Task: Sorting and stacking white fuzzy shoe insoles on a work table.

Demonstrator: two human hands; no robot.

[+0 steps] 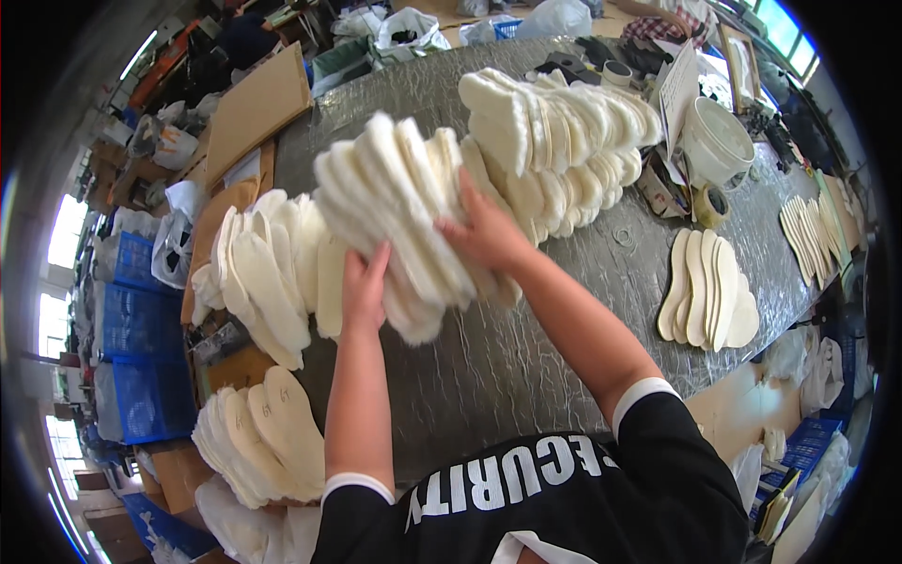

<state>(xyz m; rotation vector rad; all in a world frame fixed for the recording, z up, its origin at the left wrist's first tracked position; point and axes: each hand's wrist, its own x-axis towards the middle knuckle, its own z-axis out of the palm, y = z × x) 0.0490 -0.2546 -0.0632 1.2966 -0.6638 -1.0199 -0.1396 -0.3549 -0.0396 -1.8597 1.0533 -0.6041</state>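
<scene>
Both my hands hold a thick bundle of cream fleece insoles (390,202) above the table, tilted, with the fluffy sides showing. My left hand (364,289) grips the bundle's lower left side, its thumb up along the edge. My right hand (487,233) presses on the right side, thumb across the front and fingers partly hidden behind. Close by on the right, more fleece insoles (554,122) are piled in two layers. Left of my left hand a leaning row of insoles (258,273) lies on the table, and a further pile (268,432) is at the near left.
The table (451,376) has a dark, shiny, wrinkled cover. To the right lie thin flat insoles (705,287), a white bucket (719,141) and a tape roll (711,205). Blue crates (141,320) stand left of the table. White bags (411,33) sit at the far edge.
</scene>
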